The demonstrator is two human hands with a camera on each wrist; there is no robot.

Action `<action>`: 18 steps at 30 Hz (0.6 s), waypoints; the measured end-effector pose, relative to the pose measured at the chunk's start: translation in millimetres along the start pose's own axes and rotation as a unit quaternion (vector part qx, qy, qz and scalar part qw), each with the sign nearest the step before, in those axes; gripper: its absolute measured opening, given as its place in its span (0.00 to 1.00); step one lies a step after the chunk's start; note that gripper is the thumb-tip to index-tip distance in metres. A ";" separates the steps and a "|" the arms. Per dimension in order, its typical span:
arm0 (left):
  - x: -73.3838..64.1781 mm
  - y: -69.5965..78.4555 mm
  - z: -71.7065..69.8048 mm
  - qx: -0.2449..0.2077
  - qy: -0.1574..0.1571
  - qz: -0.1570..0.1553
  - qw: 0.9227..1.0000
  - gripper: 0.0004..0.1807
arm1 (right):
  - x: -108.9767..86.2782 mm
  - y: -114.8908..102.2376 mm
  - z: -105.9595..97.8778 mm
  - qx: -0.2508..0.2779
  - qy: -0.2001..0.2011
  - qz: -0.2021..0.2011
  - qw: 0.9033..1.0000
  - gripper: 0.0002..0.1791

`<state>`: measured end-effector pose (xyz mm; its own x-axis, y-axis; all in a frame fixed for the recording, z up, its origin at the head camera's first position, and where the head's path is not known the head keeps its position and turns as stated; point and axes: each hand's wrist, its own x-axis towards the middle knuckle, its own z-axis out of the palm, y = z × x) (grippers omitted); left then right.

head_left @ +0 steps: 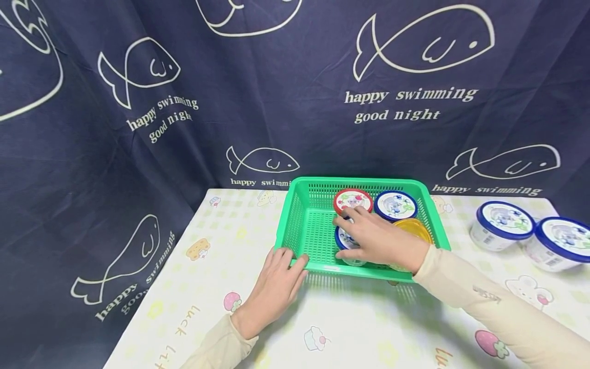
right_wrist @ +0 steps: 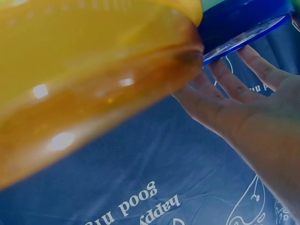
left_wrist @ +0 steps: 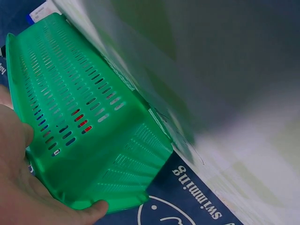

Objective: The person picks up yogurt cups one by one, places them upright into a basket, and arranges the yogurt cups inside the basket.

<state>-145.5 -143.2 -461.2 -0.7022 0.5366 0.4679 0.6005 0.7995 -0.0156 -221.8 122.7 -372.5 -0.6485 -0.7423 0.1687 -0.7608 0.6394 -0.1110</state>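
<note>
The green basket (head_left: 299,205) has my left hand (head_left: 278,277) gripping its near-left rim; in the left wrist view the thumb (left_wrist: 93,212) lies along the rim. Inside the basket, my right hand (head_left: 378,238) spans a blue-lidded tub (head_left: 344,238), fingers and thumb at the lid's edge. In the right wrist view its fingers (right_wrist: 229,82) meet the blue lid (right_wrist: 248,28). Behind the tub sit a red-lidded tub (head_left: 352,199) and another blue-lidded tub (head_left: 396,205). A yellow-lidded tub (head_left: 415,228) is partly hidden under the right hand and wrist.
To the basket's right stand two more blue-lidded tubs (head_left: 504,225), side by side on the patterned tablecloth (head_left: 350,328). A dark blue curtain (head_left: 276,92) with fish drawings hangs right behind the table's far edge.
</note>
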 end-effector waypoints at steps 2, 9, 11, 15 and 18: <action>0.0 -0.2 0.1 -0.002 0.001 0.001 1.000 0.18 | -0.4 -0.1 0.9 -0.002 -0.002 0.000 1.000 0.40; 1.1 0.1 -0.4 -0.010 -0.001 0.001 1.000 0.16 | -3.9 -1.0 -0.3 -0.009 -0.024 0.012 1.000 0.41; 1.1 0.4 -0.6 -0.008 0.001 0.002 1.000 0.16 | -5.4 -0.7 -0.8 -0.012 -0.028 0.017 0.999 0.41; 0.9 0.9 -0.5 -0.002 0.009 0.003 1.000 0.16 | -7.5 -0.5 -2.3 -0.020 -0.036 0.025 0.999 0.40; 0.3 0.9 0.1 0.004 0.013 0.004 1.000 0.16 | -8.7 -1.5 -4.5 -0.019 -0.046 0.031 0.998 0.41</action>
<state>-145.2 -142.3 -461.1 -0.6876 0.5350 0.4910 0.6024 0.7978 -0.0256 -214.9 129.0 -369.4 -0.6950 -0.7155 0.0717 -0.7190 0.6903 -0.0808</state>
